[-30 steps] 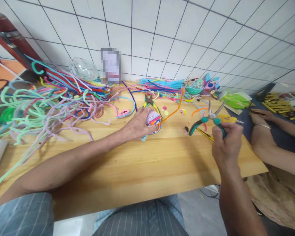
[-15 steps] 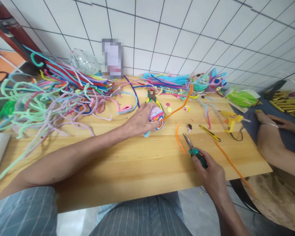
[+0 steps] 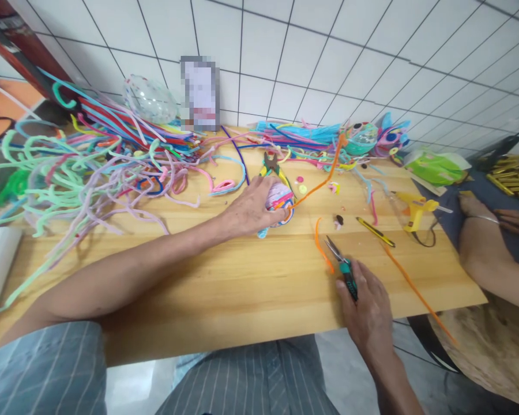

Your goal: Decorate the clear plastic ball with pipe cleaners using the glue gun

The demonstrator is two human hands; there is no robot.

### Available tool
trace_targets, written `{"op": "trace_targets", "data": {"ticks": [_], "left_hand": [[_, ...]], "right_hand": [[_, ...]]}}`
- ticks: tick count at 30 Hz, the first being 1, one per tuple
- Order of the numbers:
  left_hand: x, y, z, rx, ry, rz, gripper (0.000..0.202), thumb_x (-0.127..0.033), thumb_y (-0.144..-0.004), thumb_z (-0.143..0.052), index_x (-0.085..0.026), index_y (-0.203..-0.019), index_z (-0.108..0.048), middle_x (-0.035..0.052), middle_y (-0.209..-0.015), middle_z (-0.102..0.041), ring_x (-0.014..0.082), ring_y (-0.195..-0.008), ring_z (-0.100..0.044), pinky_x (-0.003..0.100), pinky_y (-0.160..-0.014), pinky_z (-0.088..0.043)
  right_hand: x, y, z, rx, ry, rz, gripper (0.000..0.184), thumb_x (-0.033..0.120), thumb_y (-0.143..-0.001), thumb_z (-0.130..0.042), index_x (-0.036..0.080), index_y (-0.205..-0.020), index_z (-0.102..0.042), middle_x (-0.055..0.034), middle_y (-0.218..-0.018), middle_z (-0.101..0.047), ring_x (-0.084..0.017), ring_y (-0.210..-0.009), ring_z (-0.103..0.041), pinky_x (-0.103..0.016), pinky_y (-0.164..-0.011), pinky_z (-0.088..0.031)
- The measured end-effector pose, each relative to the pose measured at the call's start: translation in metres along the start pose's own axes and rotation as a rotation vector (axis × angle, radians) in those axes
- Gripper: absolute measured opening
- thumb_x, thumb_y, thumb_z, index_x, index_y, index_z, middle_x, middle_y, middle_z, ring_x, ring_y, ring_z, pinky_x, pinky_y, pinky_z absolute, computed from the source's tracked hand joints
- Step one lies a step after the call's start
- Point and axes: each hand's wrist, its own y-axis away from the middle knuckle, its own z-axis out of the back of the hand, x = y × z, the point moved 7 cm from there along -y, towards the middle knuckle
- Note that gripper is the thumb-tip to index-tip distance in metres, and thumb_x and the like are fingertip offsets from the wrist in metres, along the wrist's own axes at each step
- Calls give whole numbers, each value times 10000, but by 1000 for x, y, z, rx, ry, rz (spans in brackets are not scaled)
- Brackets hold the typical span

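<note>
My left hand (image 3: 257, 207) is closed around a small ball wrapped in colourful pipe cleaners (image 3: 278, 195), mostly pink, purple and blue. From it an orange pipe cleaner (image 3: 324, 181) sticks out to the upper right. My right hand (image 3: 367, 302) grips green-and-black handled needle-nose pliers (image 3: 345, 271), their tips pointing up and left near the table. Just left of those tips lies a short orange pipe cleaner piece (image 3: 319, 245). Behind the ball rest cutting pliers (image 3: 270, 164) with yellow-green handles.
Loose pipe cleaners (image 3: 99, 178) cover the table's left side. A yellow utility knife (image 3: 375, 231), a yellow glue gun (image 3: 415, 210) and a long orange pipe cleaner (image 3: 419, 291) lie to the right. Another person's arm (image 3: 480, 236) rests at the far right. A clear balloon-like ball (image 3: 149, 98) stands behind.
The view has shifted slightly. My right hand has lowered a little with the needle-nose pliers, whose tips point more to the left. My left hand keeps its hold on the ball.
</note>
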Motion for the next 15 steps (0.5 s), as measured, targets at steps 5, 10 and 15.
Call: {"op": "trace_targets", "data": {"ticks": [5, 10, 15], "left_hand": [[-1, 1, 1, 3, 6, 20, 605, -471, -890, -700, -175, -1399, -560, 141, -1350, -611, 323, -1318, -578, 494, -1172, -488], [-2, 3, 0, 7, -4, 36, 638, -481, -898, -694, -166, -1430, -537, 150, -1364, -594, 318, -1319, -573, 490, -1165, -497], [-3, 4, 0, 6, -10, 36, 670, -492, -893, -700, -173, -1453, -517, 150, -1376, -584, 316, -1323, -572, 488, -1167, -498]], "right_hand": [[-16, -6, -9, -2, -20, -15, 611, 519, -1052, -556, 172, -1554, -581, -218, -1249, -671, -380, -1134, -636, -620, -956, -558], [-19, -13, 0, 2, -165, -114, 676, 541, -1018, -614, 193, -1591, -536, -181, -1243, -614, -354, -1153, -616, -582, -960, -565], [23, -42, 2, 61, -289, 5, 547, 460, -1006, -607, 249, -1509, -553, -156, -1266, -618, -348, -1186, -610, -591, -1005, -555]]}}
